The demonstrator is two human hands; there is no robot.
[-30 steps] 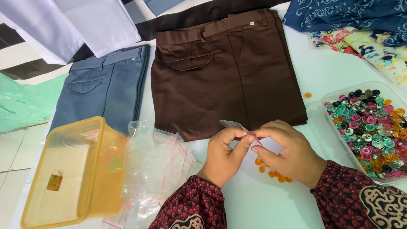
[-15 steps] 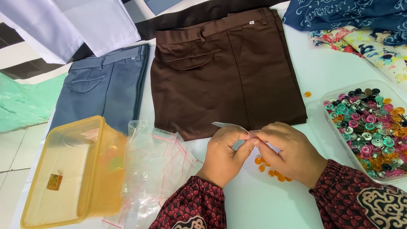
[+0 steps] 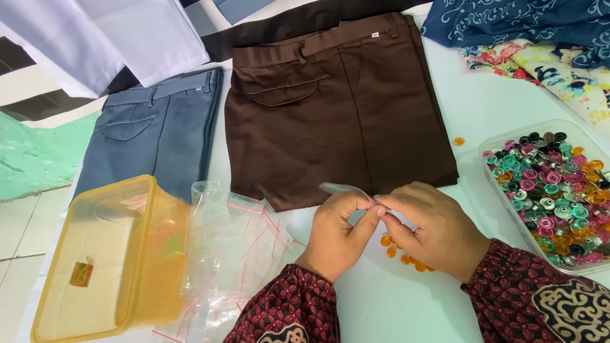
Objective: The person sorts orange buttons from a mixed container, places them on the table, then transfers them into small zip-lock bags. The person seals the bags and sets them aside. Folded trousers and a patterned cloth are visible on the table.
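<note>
Both hands meet near the middle of the white counter (image 3: 406, 317), just below the hem of a folded pair of dark brown trousers (image 3: 336, 110). The left hand (image 3: 336, 235) and the right hand (image 3: 431, 227) are closed fingertip to fingertip on a small, clear plastic zip bag (image 3: 343, 189), which sticks up and to the left from between the pinching fingers, over the edge of the brown trousers. Both wrists wear long sleeves of dark red patterned cloth. Under and between the hands, a few small orange round buttons (image 3: 400, 255) lie loose on the counter, partly hidden by the right hand. To the right stands a shallow, clear plastic rectangular tray (image 3: 497, 143) filled with many small round snap buttons in pink, green, orange, black and silver (image 3: 561, 200); one single orange button (image 3: 458, 140) lies on the counter just beyond its far left corner. To the left of the hands is a loose heap of clear plastic zip bags with red seal lines (image 3: 231, 251), and touching that heap, further left, a translucent yellow plastic box (image 3: 107, 262) lies tipped on its side at the counter's edge. Beyond the heap lies a folded pair of grey-blue trousers (image 3: 147, 134), beside the brown pair. At the far right are a dark blue patterned cloth (image 3: 555, 2) and a pale floral cloth (image 3: 577, 85).
</note>
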